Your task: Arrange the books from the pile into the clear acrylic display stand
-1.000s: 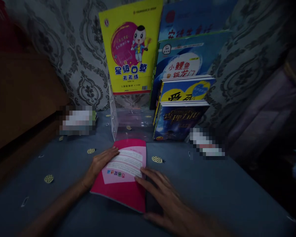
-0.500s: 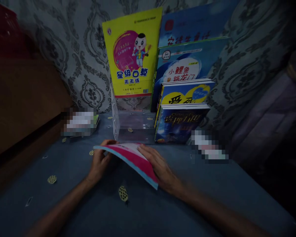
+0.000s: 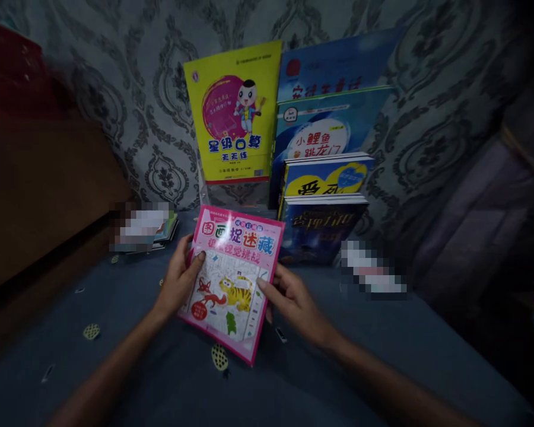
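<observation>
I hold a pink picture book [image 3: 234, 279] with a tiger and a fox on its cover, front side up and tilted above the blue bedspread [image 3: 382, 350]. My left hand [image 3: 178, 281] grips its left edge, thumb on the cover. My right hand [image 3: 291, 302] grips its right edge with the thumb on top. Behind the book stands a clear acrylic book stand [image 3: 231, 196], mostly hidden by it.
A yellow workbook [image 3: 234, 112] stands in the stand against the patterned wall [image 3: 129, 95]. To its right lean several blue books [image 3: 324, 142]. A small stack of flat items [image 3: 169, 225] lies at the left. A wooden headboard [image 3: 35, 190] runs along the left.
The pink book was lying back-cover up on the bed; both hands lifted it, turned it over, and now its front cover faces me.
</observation>
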